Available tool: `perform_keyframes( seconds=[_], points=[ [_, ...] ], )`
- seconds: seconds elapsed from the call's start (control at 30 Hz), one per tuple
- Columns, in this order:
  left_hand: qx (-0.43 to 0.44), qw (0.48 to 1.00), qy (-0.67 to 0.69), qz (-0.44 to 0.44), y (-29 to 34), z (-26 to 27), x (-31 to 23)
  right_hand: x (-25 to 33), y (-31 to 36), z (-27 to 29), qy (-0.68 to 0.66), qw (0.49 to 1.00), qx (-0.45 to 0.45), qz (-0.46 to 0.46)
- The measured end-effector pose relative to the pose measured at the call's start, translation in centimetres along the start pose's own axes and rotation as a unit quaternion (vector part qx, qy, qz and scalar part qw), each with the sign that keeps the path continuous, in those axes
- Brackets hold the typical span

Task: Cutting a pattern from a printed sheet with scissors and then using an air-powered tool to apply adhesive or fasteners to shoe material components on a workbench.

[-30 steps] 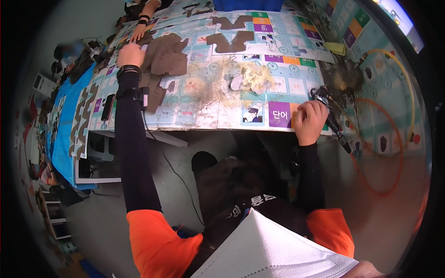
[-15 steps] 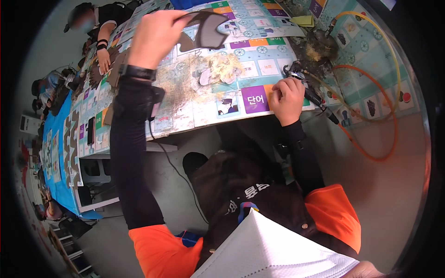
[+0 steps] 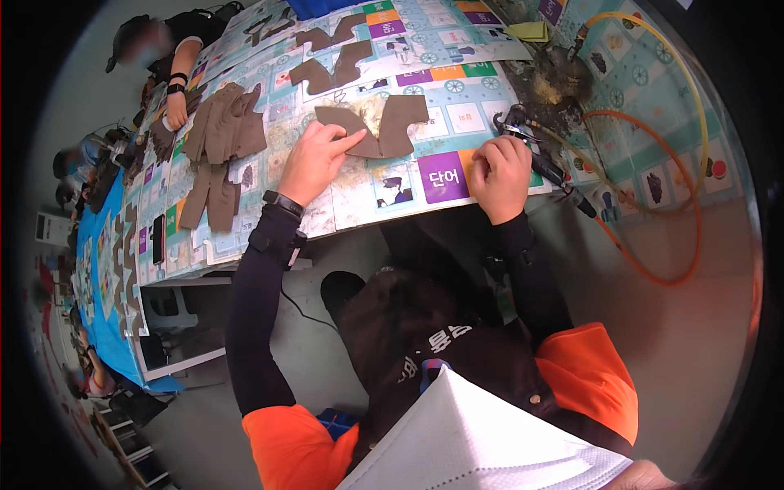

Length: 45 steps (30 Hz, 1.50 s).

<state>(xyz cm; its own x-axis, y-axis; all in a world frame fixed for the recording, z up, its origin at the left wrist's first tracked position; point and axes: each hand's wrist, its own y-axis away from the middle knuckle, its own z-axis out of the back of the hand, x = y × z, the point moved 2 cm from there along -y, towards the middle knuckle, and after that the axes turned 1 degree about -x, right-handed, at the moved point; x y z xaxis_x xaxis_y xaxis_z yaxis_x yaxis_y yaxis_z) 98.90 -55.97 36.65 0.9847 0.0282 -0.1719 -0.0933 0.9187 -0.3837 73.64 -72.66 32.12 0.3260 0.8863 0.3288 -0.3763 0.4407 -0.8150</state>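
A flat brown winged piece (image 3: 395, 132), V-shaped like a cut shoe upper, lies on the table in front of me. My left hand (image 3: 314, 162) rests on its left wing, fingers stretched out over it, the index finger toward the middle notch. Farther right, my right hand (image 3: 501, 178) has its fingers curled in at the table's front edge. Right beside it lies a black and silver spray gun (image 3: 545, 163); whether the curled fingers hold anything is hidden. Two similar brown pieces (image 3: 336, 67) lie behind the first, and a stack of them (image 3: 224, 122) sits to the left.
Orange (image 3: 696, 245) and yellow hoses (image 3: 690, 57) loop at the right. A crusted dark round object (image 3: 563, 75) stands at the back right near a yellow-green pad (image 3: 529, 32). A phone (image 3: 158, 239) lies at the left edge. Another person's hand (image 3: 175, 110) is at the far left.
My left hand has come down toward me from its raised position; the dark piece it held up now lies flat on the table under its fingers. My right hand stays by the spray gun.
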Motion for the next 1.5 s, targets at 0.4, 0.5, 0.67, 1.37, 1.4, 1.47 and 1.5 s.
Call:
perform_keyframes(
  seconds=[0.4,0.5,0.67,1.37,1.4,1.47,1.5],
  points=[
    [0.077,0.996,0.046,0.000,0.5,0.6,1.1,0.0,0.3,-0.2,0.010,1.000,0.012,-0.007],
    [0.074,0.997,0.021,0.027,0.4,1.4,-1.0,0.0,0.2,-0.2,0.012,1.000,0.010,-0.002],
    [0.009,0.990,-0.127,-0.059,0.1,0.3,-2.7,-0.4,-0.1,0.1,-0.012,0.997,0.060,-0.039],
    [-0.214,0.972,0.026,0.094,7.0,1.6,-3.9,-4.3,-7.9,2.3,0.005,0.976,0.212,0.056],
    [-0.234,0.967,0.024,0.101,7.5,1.6,-4.0,-3.3,-9.9,1.6,-0.028,0.967,0.247,0.063],
    [-0.243,0.964,0.013,0.102,7.9,0.8,-3.7,0.0,-12.9,-0.1,-0.083,0.936,0.342,-0.017],
    [-0.255,0.961,0.002,0.108,8.1,0.2,-3.5,1.7,-14.1,-0.7,-0.125,0.878,0.439,-0.146]
  ],
)
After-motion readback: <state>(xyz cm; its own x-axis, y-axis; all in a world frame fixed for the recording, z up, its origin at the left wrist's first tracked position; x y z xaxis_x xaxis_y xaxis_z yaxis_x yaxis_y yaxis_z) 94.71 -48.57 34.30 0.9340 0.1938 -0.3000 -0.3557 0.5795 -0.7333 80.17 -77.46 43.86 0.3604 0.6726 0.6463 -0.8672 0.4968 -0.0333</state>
